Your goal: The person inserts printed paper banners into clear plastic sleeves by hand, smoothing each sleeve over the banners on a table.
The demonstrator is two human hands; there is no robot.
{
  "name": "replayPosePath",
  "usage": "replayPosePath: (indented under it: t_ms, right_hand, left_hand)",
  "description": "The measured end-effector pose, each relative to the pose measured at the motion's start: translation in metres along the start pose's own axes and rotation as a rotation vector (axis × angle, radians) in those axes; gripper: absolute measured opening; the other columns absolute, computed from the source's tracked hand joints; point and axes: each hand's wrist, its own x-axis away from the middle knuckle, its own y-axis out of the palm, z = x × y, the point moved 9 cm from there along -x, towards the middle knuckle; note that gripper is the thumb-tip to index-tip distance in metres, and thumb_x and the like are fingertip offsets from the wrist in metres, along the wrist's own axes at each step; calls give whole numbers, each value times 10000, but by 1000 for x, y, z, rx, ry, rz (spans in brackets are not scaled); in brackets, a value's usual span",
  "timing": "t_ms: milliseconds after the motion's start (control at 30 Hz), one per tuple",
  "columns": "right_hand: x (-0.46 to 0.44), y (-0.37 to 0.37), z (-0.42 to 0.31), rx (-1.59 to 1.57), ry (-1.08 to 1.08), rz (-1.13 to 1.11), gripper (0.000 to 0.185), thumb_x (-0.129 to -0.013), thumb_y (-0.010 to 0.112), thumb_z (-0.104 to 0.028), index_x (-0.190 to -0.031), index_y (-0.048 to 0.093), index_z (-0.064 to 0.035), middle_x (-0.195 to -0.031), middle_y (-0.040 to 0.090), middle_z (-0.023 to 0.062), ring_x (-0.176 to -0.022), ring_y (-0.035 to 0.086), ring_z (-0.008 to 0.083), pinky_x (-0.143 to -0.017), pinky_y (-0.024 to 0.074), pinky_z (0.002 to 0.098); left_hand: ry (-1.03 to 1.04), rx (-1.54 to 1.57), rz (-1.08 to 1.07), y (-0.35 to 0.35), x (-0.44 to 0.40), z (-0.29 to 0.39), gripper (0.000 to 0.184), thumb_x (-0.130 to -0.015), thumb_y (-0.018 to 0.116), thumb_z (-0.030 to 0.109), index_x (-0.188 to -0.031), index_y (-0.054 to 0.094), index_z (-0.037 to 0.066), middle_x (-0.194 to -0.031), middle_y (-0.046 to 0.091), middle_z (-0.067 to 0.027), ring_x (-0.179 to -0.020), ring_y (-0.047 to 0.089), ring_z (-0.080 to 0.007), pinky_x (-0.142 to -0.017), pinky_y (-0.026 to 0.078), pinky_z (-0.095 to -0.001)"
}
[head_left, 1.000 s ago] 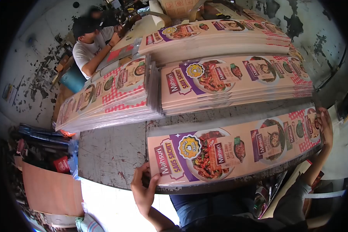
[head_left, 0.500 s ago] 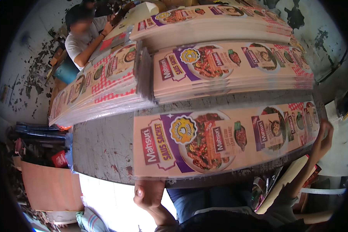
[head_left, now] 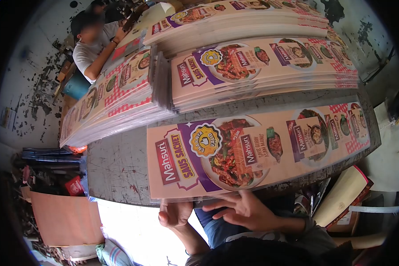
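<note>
A long printed food-advert sheet in a clear plastic cover (head_left: 270, 170) lies along the near side of the table, its front edge reaching past the tabletop. My left hand (head_left: 177, 213) is at the sheet's near left edge, thumb in sight below it; the other fingers are hidden by the sheet, so I cannot tell whether they grip it. Just right of it, my right hand (head_left: 246, 213) has its fingers spread, slightly blurred, close to the sheet's front edge. Whether its fingertips touch the sheet is unclear. Nothing shows in that hand.
Stacks of matching sheets stand behind, one in the middle (head_left: 266, 66), one at the left (head_left: 111, 95) and one at the back (head_left: 239, 20). Scratched grey tabletop (head_left: 115, 173) shows at the left. A person (head_left: 95, 46) sits at the far left; a rolled sheet (head_left: 343, 195) leans at lower right.
My right hand has left the sheet's right end and moved left along the front edge, close to my left hand. The left hand stays at the near left edge.
</note>
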Motion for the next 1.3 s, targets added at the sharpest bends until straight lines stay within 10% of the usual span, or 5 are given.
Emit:
replayPosePath:
  t_ms: [300, 733, 1033, 1300]
  right_hand:
    - [51, -49, -56, -348, -475, 340, 859, -768, 607, -275, -1393, 43, -102, -1418, 165, 170, -1327, 157, 334, -1043, 155, 595]
    - [130, -107, -103, 69, -1138, 265, 449, -930, 362, -342, -1233, 440, -20, -1279, 454, 135, -1228, 365, 274, -1047, 231, 445]
    - [150, -119, -194, 172, -977, -23, 486, -898, 410, -429, -1129, 564, -30, -1383, 311, 181, -1231, 349, 309, -988, 307, 418]
    - [146, -135, -201, -51, -1016, 219, 742, -863, 460, -442, -1400, 121, -58, -1459, 79, 195, -1340, 103, 362, -1047, 157, 541]
  left_hand:
    - [-13, -91, 323, -4, -3, -2, 734, -815, 597, 309, -1353, 223, -23, -1392, 268, -182, -1297, 263, -304, -1062, 214, -458]
    - [-43, 6, 543, -10, -6, -3, 607, -772, 531, 106, -1313, 285, -20, -1296, 389, -195, -1195, 412, -328, -982, 373, -470]
    - [-25, -4, 555, -8, -6, -3, 594, -755, 516, 80, -1299, 306, -34, -1308, 374, -206, -1200, 402, -334, -977, 369, -490]
    - [-3, -39, 468, -3, -8, 0, 580, -771, 512, 57, -1302, 304, -54, -1290, 396, -215, -1194, 409, -333, -959, 382, -465]
